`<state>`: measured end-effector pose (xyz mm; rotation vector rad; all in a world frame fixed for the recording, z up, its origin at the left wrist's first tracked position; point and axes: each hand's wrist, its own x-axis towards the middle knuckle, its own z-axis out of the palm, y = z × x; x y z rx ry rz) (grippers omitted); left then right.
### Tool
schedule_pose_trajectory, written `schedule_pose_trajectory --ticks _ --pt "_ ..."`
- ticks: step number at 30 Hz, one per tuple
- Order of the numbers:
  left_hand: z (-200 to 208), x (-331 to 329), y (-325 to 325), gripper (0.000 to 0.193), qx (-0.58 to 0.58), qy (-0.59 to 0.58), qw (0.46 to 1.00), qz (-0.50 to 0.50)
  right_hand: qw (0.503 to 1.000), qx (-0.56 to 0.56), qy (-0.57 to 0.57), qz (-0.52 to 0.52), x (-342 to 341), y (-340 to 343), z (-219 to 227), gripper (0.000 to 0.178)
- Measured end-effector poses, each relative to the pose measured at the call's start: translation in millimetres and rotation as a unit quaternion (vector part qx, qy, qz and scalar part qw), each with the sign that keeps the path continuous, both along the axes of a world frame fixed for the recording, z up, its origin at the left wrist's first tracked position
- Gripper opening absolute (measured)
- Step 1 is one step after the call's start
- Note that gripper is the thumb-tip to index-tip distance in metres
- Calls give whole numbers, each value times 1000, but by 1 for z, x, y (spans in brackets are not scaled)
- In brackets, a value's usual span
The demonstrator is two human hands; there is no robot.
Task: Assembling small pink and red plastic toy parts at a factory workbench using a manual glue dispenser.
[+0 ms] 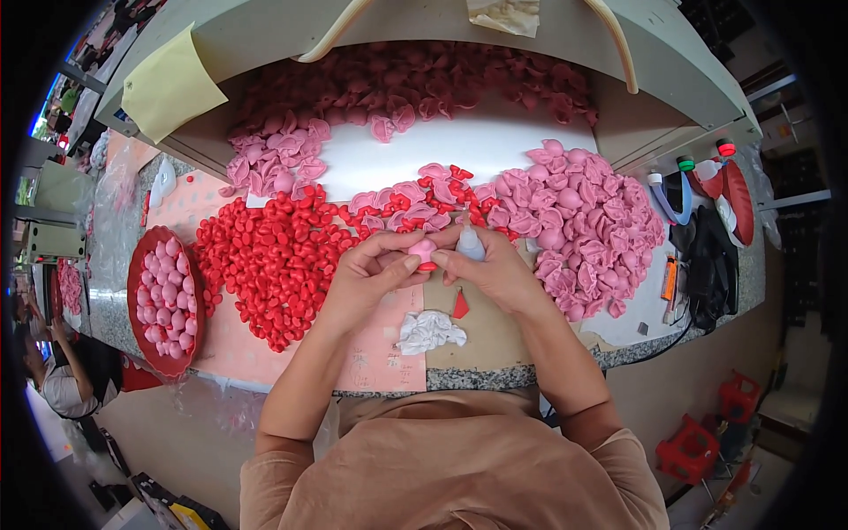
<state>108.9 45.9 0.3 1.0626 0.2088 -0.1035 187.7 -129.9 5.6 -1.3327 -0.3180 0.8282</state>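
Observation:
My left hand (375,269) pinches a small pink rounded piece (422,251) with a red part against its underside. Tucked in my right hand (499,269) is a small translucent squeeze bottle (471,246), its narrow tip pointing up. The thumb of that hand also presses at the pink and red piece. To the left of my hands spreads a heap of small glossy red pieces (287,265). A pile of pink hollow, petal-edged pieces (587,221) lies on the right. Just beyond my fingers, red and pink pieces (415,203) are mixed together.
A red basket (141,331) of pink rounded pieces stands far left. Below my hands lie a crumpled white tissue (431,333) and a red scrap (460,305). A grey hood (397,22) arches over more pink pieces. Capped bottles (685,168) and an orange cutter (670,278) are at right.

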Motion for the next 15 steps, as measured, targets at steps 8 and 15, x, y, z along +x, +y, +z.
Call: schedule_pose_trajectory --ticks 8,15 --pt "0 0 0 26 -6 3 1000 -6 1000 -16 6 4 1 -1 2 27" --pt "0 1 1 26 -8 -6 1000 -9 1000 -12 3 0 0 1 5 24"
